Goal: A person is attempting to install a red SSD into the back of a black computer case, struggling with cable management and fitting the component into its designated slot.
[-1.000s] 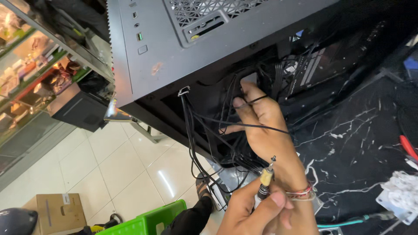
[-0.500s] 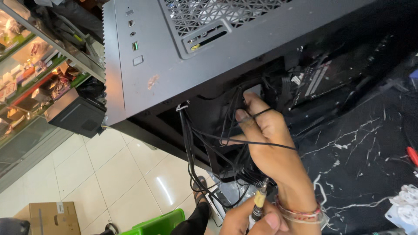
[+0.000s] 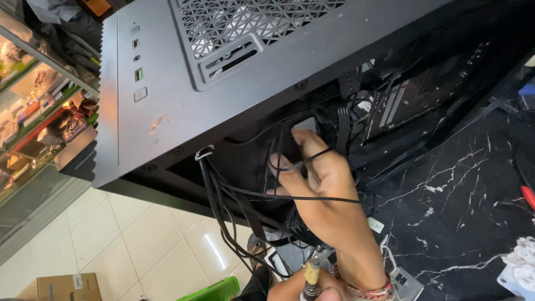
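Note:
A dark grey computer case (image 3: 223,95) lies on a black marbled table (image 3: 446,212) with its open side facing me. My right hand (image 3: 326,189) reaches into the opening, its fingers closed around thin black cables (image 3: 290,161) near a small grey part. One black cable crosses over the back of that hand. More black cables (image 3: 223,206) hang from the case edge towards the floor. My left hand (image 3: 301,291) sits at the bottom edge of the view, under my right wrist, gripping a screwdriver (image 3: 311,276) with a yellow and black handle. Bracelets circle my right wrist.
A glass display shelf (image 3: 33,111) filled with goods stands at the left. On the tiled floor below are a cardboard box (image 3: 61,285) and a green plastic object (image 3: 214,291). A red-handled tool (image 3: 528,196) and a white bundle (image 3: 521,262) lie at the table's right edge.
My right hand has pushed a little deeper into the case among the cables. My left hand with the screwdriver has sunk lower and is now mostly cut off by the bottom edge.

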